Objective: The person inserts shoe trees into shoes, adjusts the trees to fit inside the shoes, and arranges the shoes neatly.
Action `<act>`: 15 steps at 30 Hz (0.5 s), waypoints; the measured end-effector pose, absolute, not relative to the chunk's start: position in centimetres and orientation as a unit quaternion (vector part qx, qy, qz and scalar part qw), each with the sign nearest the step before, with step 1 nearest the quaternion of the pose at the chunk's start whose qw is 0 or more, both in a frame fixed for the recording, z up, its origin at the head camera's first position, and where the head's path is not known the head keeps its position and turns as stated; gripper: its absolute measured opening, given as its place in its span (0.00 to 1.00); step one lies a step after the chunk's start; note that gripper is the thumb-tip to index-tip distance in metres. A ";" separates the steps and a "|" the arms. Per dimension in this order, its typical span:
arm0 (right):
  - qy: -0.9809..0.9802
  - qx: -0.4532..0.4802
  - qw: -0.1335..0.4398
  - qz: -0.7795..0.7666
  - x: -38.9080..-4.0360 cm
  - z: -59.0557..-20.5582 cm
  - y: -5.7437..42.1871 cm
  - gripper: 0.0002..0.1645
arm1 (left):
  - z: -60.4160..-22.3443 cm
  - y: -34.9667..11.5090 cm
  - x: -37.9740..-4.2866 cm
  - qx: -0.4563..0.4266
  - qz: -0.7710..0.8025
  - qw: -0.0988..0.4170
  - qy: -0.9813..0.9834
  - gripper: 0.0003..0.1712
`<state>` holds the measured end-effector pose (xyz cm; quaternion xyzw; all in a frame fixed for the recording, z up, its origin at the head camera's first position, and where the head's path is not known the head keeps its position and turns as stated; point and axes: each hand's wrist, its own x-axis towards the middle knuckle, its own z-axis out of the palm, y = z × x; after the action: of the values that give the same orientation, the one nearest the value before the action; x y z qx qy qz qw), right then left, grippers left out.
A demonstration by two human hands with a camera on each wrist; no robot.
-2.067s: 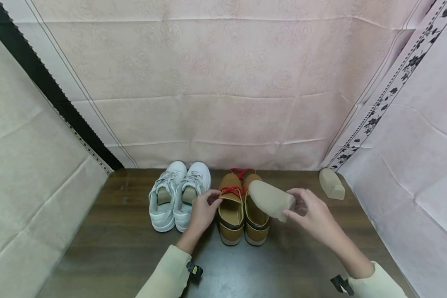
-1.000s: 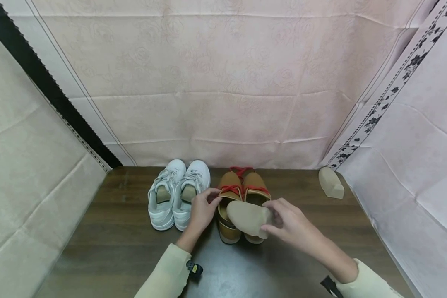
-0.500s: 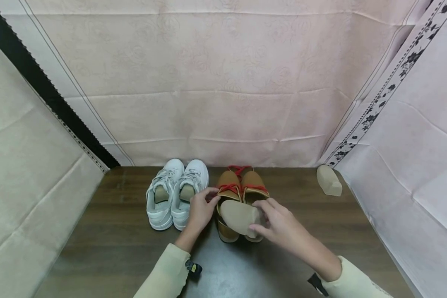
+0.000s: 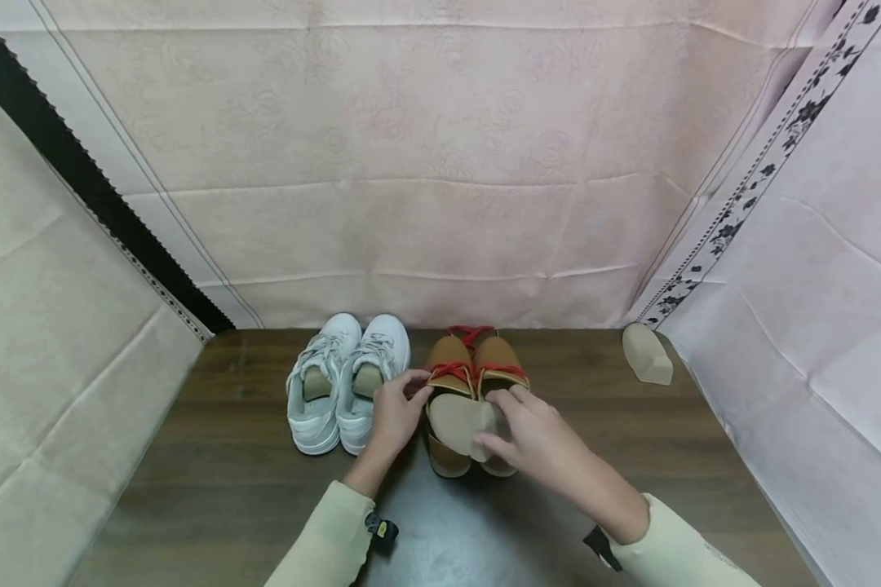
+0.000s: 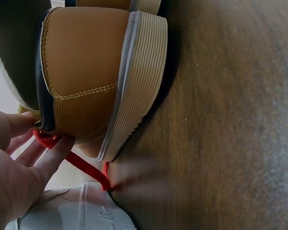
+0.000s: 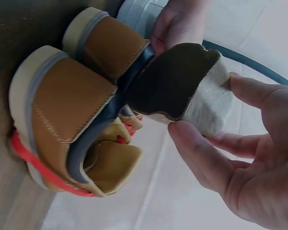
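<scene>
Two brown shoes with red laces stand side by side on the wood floor. My left hand (image 4: 399, 412) pinches the edge of the left brown shoe (image 4: 449, 355) by its lace holes; in the left wrist view the red lace (image 5: 89, 168) trails below my fingers. My right hand (image 4: 539, 432) grips the thick end of a beige molded shoe insert (image 4: 453, 420), thumb and fingers on opposite sides. Its rounded end points left, over the left shoe's opening. In the right wrist view the insert's dark hollow side (image 6: 175, 79) shows. The right brown shoe (image 4: 498, 356) is partly covered by my right hand.
A pair of white sneakers (image 4: 313, 432) with beige inserts (image 4: 368, 379) inside stands just left of my left hand. Another loose insert (image 4: 648, 356) lies at the far right by the cloth wall. Pale cloth (image 4: 440, 244) rises behind the shoes and on both sides.
My right hand has carried the insert left, from over the right brown shoe to over the left one, turning it slightly. My left hand keeps its hold on the left shoe.
</scene>
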<state>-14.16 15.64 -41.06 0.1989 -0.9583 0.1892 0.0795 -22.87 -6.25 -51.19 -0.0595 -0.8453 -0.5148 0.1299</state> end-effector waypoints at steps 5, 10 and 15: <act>-0.962 0.197 0.073 0.173 -14.5 -40.5 14.7 0.31 | -51.2 -6.2 -22.8 -0.059 -0.511 0.135 -0.847 0.08; -0.967 0.188 0.068 0.160 -15.0 -40.1 13.9 0.31 | -51.2 -6.2 -22.8 -0.059 -0.510 0.140 -0.847 0.08; -0.971 0.180 0.052 0.149 -15.4 -39.9 13.1 0.33 | -51.2 -6.2 -22.9 -0.058 -0.508 0.139 -0.848 0.08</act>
<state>-15.39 13.13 -39.91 0.1800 -0.9709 0.1489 0.0520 -22.89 -6.18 -51.21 -0.0577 -0.8481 -0.5079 0.1395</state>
